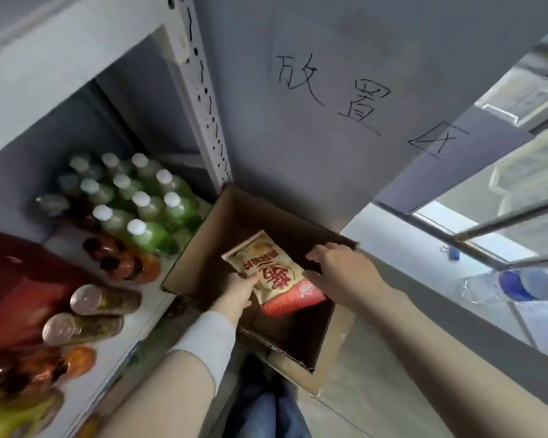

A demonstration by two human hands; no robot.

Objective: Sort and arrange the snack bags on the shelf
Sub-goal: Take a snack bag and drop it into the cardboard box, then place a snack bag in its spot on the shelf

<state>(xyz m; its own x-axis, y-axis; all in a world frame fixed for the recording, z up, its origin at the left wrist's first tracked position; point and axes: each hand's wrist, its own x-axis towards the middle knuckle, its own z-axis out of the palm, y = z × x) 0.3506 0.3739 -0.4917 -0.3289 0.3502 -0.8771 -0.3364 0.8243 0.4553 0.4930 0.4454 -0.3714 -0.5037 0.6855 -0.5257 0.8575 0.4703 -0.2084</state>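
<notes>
Cardboard box point(200, 245) sits open on the floor, just right of the shelf point(200, 99), and that's where the action is. The 1 snack bag point(268, 263) in view is cream up top with big red characters and an orange-red bottom, tilted over the box opening. Can't tell how deep in the box it actually is.

The left hand point(239, 292) has it by the near left edge, thumb on the front and fingers curled round behind, a proper grip. A white cuff point(204, 339) shows at that wrist. The right hand point(339, 268) is on the bag's right side, over the far right part of the box, fingers spread and loose, holding nothing. Its thumb is right beside the bag's edge, but I can't tell if it touches. So the 2 hands are apart with the bag between them.

On the shelf to the left: green bottles point(149, 216) with white caps at the far end, orange bottles point(127, 263) nearer, then cans point(92, 300). The grey panel point(314, 137) behind the box has handwriting on it. A water bottle point(519, 284) is way off right.
</notes>
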